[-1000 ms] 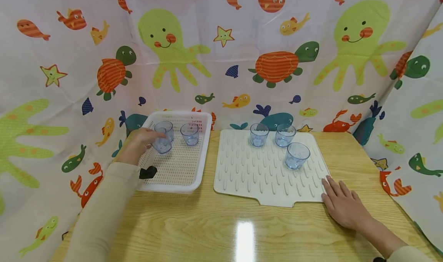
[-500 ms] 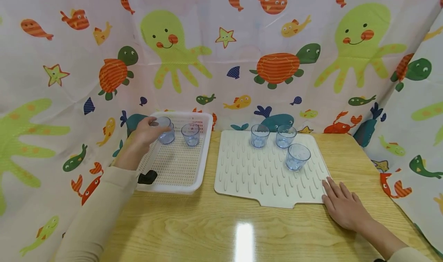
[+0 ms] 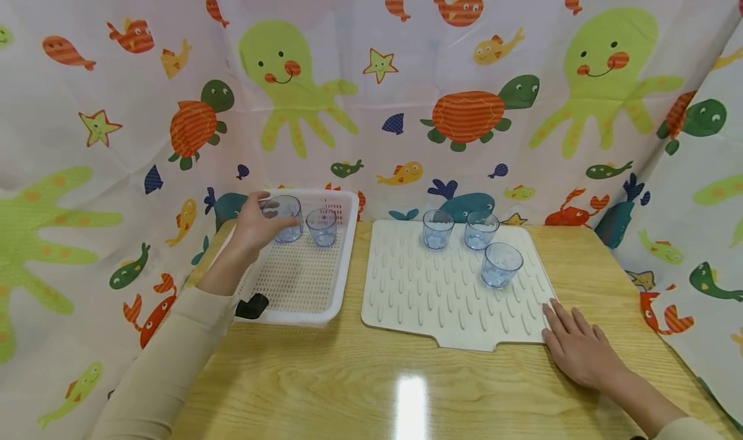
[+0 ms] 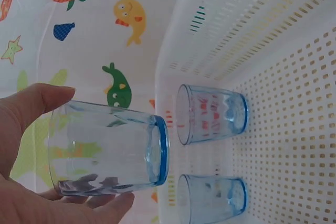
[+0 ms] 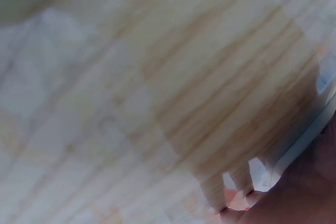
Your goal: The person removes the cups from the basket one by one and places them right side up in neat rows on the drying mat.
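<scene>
In the head view my left hand [image 3: 259, 224] holds a clear blue-tinted drinking glass [image 3: 282, 206] by its sides, above the back left of the white plastic basket [image 3: 346, 259]. The left wrist view shows thumb and fingers around this held glass [image 4: 107, 148], its blue base turned towards the basket interior. Two similar glasses stand inside the basket: one [image 3: 288, 233] is partly covered by the held glass, the other [image 3: 322, 228] is to its right. My right hand [image 3: 583, 350] lies with straight fingers on the table, fingertips at the right edge of the cream draining board [image 3: 418, 285].
Three glasses stand upright on the board: two at the back, one glass [image 3: 437, 230] and another [image 3: 481, 231], and a third glass [image 3: 501, 266] nearer the right. A curtain [image 3: 371, 124] with printed sea animals encloses the wooden table [image 3: 325, 382] at the back and sides.
My left hand has lifted the glass up from the basket's left part, moving it back and then slightly right. The right hand stays in place.
</scene>
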`<state>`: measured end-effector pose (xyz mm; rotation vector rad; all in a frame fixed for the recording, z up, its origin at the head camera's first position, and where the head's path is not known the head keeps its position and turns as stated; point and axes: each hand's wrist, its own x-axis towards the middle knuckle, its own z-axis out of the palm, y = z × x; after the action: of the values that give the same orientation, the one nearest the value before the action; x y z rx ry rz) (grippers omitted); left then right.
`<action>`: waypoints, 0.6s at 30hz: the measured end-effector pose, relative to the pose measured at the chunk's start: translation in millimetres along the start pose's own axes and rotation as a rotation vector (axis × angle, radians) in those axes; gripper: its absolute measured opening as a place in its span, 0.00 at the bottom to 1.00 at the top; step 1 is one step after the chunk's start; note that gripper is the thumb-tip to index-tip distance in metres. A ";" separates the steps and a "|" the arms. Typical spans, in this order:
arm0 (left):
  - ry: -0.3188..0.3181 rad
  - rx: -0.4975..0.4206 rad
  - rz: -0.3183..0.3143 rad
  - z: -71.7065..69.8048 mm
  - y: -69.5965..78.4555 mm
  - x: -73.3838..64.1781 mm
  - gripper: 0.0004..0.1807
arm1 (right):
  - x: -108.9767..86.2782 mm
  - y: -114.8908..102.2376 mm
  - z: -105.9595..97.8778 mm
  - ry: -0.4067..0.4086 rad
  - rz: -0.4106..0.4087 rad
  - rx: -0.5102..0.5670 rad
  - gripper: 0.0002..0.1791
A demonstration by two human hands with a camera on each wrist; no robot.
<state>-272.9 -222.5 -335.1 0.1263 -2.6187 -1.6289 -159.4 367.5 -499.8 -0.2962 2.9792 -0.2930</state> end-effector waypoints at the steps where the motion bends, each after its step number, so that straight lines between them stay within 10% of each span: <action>1: -0.004 -0.005 0.004 0.6 0.6 -1.0 0.53 | 0.3 0.0 -0.2 0.000 0.000 -0.002 0.38; 18: -0.067 -0.010 0.079 23.4 9.8 -9.1 0.45 | 1.9 -0.9 -1.5 -0.009 -0.004 -0.007 0.38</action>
<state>-266.3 -196.4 -336.7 -0.0328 -2.6269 -1.6487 -161.3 366.5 -498.4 -0.3035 2.9717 -0.2808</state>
